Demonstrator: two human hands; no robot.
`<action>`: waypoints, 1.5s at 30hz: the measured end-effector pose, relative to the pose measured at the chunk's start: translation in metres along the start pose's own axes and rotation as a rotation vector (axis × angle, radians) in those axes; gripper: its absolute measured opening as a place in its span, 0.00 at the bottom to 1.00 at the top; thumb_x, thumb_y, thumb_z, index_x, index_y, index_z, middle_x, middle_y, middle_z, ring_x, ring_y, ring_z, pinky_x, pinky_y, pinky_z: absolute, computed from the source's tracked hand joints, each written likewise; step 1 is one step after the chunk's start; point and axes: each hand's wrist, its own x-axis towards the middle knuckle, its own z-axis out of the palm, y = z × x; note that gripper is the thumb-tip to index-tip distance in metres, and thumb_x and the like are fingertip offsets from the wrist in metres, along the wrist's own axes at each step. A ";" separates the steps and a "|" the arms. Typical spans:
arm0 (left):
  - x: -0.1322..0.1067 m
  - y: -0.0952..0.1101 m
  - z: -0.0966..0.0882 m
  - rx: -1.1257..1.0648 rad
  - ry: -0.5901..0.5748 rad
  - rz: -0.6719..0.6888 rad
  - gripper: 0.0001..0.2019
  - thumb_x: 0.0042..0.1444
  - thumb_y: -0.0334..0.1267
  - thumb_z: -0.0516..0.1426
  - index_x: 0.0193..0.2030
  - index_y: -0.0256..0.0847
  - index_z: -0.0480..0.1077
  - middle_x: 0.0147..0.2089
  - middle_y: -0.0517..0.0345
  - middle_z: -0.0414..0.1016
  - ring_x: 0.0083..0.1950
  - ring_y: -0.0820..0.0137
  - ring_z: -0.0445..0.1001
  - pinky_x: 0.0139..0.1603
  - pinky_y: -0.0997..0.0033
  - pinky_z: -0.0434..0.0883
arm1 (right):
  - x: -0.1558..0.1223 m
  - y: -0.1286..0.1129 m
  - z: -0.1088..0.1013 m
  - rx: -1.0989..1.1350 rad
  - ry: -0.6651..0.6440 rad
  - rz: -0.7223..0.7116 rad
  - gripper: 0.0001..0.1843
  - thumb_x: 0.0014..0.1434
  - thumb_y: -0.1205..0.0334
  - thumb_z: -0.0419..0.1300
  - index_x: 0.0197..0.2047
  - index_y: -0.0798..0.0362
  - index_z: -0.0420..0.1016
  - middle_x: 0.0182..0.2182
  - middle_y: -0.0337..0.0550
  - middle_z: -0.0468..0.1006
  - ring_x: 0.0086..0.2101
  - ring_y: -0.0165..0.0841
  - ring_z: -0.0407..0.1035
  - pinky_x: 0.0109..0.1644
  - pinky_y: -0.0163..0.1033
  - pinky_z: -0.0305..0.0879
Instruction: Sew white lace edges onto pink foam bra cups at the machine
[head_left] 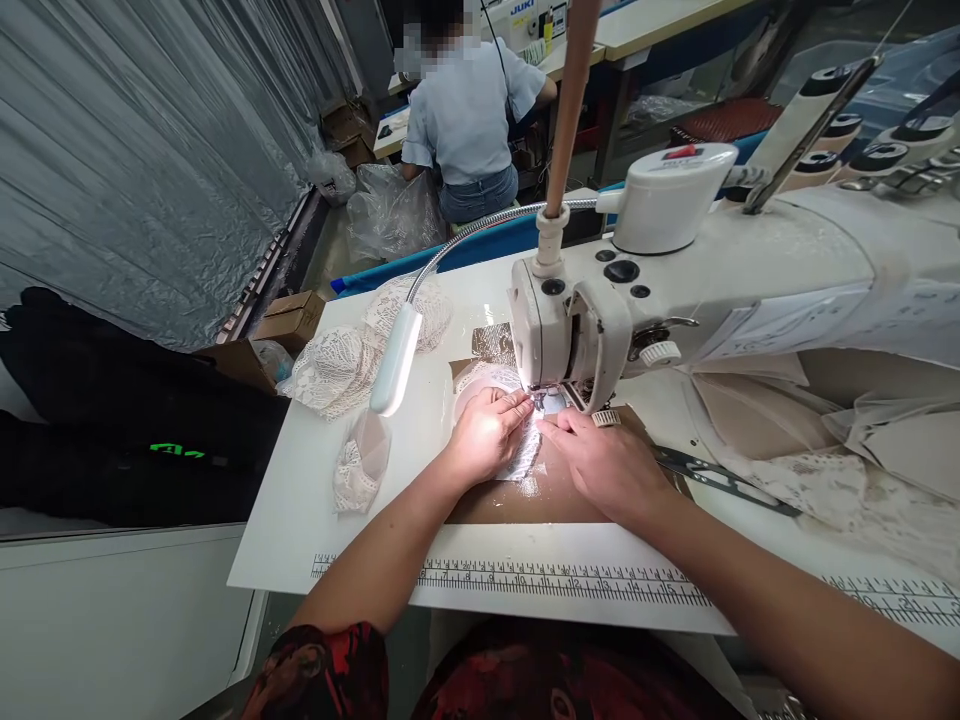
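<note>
white lace (525,460) lies under the machine (531,325), left hand (486,430) on it, right hand (611,468) at its edge; whether they grip, i cannot tell. the lamp (397,362) partly hides other lace (330,370) on the bench (424,420).

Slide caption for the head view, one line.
Left hand on pale lace fabric, right hand at its edge, at the needle end of a white sewing machine.

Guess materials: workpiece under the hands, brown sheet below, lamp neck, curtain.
Workpiece: probably lace and soft fabric, pale; patterned texture shows.
Brown sheet: maybe cardboard under clear film or tape, or plastic; glossy, wrinkled highlights leave it open.
Lamp neck: likely metal, shiny; ribbed, flexible-conduit look.
Curtain: thin plastic film or coated fabric, can't tell which; silvery sheen, creased folds.
</note>
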 end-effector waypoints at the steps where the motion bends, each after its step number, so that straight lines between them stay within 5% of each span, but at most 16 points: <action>1: 0.000 0.001 0.000 0.026 -0.004 -0.013 0.17 0.62 0.35 0.49 0.54 0.36 0.71 0.55 0.45 0.73 0.49 0.62 0.70 0.50 0.55 0.70 | -0.001 0.001 0.001 0.002 0.007 0.001 0.21 0.52 0.78 0.50 0.44 0.53 0.76 0.33 0.45 0.74 0.30 0.32 0.63 0.28 0.39 0.49; 12: -0.008 0.016 -0.008 0.290 -0.110 -0.186 0.24 0.63 0.47 0.46 0.62 0.39 0.62 0.66 0.50 0.61 0.66 0.46 0.53 0.61 0.44 0.57 | -0.003 0.000 0.010 0.007 0.081 0.014 0.21 0.60 0.72 0.48 0.50 0.51 0.76 0.37 0.42 0.78 0.30 0.34 0.69 0.34 0.40 0.59; 18: -0.034 0.029 -0.035 0.288 -0.101 -0.421 0.23 0.61 0.49 0.49 0.59 0.40 0.64 0.64 0.47 0.63 0.63 0.49 0.59 0.57 0.45 0.61 | -0.004 0.009 0.023 0.076 0.161 -0.019 0.22 0.61 0.68 0.45 0.51 0.54 0.75 0.43 0.47 0.78 0.38 0.40 0.73 0.39 0.44 0.66; 22: -0.088 0.022 -0.071 0.252 0.116 -0.446 0.25 0.61 0.50 0.51 0.60 0.39 0.61 0.65 0.45 0.61 0.67 0.55 0.56 0.64 0.50 0.57 | -0.004 0.011 0.023 0.120 0.139 -0.038 0.22 0.60 0.67 0.45 0.50 0.55 0.76 0.44 0.50 0.78 0.39 0.45 0.74 0.40 0.49 0.68; 24: -0.120 0.006 -0.087 0.245 0.309 -0.609 0.22 0.60 0.47 0.52 0.58 0.39 0.63 0.64 0.44 0.62 0.68 0.55 0.53 0.67 0.49 0.52 | -0.004 0.010 0.021 0.129 0.120 -0.029 0.23 0.60 0.66 0.44 0.50 0.54 0.76 0.44 0.50 0.77 0.39 0.46 0.74 0.39 0.51 0.68; 26: -0.149 -0.015 -0.098 0.096 0.517 -0.837 0.15 0.56 0.43 0.56 0.47 0.38 0.68 0.58 0.44 0.68 0.65 0.55 0.57 0.67 0.50 0.53 | -0.003 0.009 0.019 0.145 0.099 -0.002 0.23 0.61 0.64 0.43 0.49 0.53 0.76 0.45 0.51 0.77 0.39 0.47 0.73 0.39 0.52 0.68; 29: -0.180 -0.036 -0.106 -0.021 0.579 -0.913 0.07 0.54 0.40 0.56 0.30 0.39 0.67 0.46 0.47 0.73 0.54 0.57 0.68 0.59 0.53 0.62 | -0.003 0.008 0.012 0.235 0.038 0.062 0.22 0.62 0.58 0.44 0.50 0.49 0.76 0.48 0.49 0.76 0.43 0.49 0.72 0.40 0.53 0.68; 34: -0.200 -0.012 -0.114 -0.253 0.678 -0.865 0.12 0.61 0.45 0.49 0.33 0.39 0.66 0.31 0.58 0.71 0.31 0.71 0.70 0.35 0.71 0.68 | -0.012 0.004 -0.011 0.682 -0.100 0.135 0.22 0.59 0.45 0.53 0.52 0.44 0.72 0.52 0.44 0.74 0.49 0.45 0.69 0.48 0.51 0.69; 38: -0.194 0.034 -0.122 -0.540 0.672 -0.678 0.13 0.61 0.47 0.53 0.37 0.38 0.68 0.36 0.56 0.73 0.36 0.71 0.71 0.38 0.73 0.67 | -0.017 -0.025 -0.029 1.151 -0.357 0.127 0.39 0.54 0.44 0.60 0.66 0.44 0.55 0.53 0.50 0.71 0.50 0.42 0.69 0.52 0.48 0.68; 41: -0.178 0.062 -0.121 -0.833 0.521 -0.477 0.11 0.60 0.44 0.56 0.40 0.37 0.70 0.40 0.52 0.75 0.38 0.70 0.72 0.39 0.73 0.67 | -0.013 -0.060 -0.033 1.457 -0.421 0.096 0.53 0.48 0.43 0.66 0.70 0.49 0.46 0.62 0.56 0.61 0.57 0.46 0.62 0.55 0.49 0.66; 45: -0.144 0.076 -0.106 -0.883 0.368 -0.368 0.12 0.62 0.44 0.53 0.41 0.37 0.71 0.42 0.51 0.76 0.38 0.70 0.73 0.39 0.72 0.69 | -0.015 -0.092 -0.027 1.806 -0.451 0.199 0.41 0.44 0.46 0.69 0.59 0.52 0.66 0.49 0.53 0.76 0.47 0.44 0.71 0.51 0.48 0.68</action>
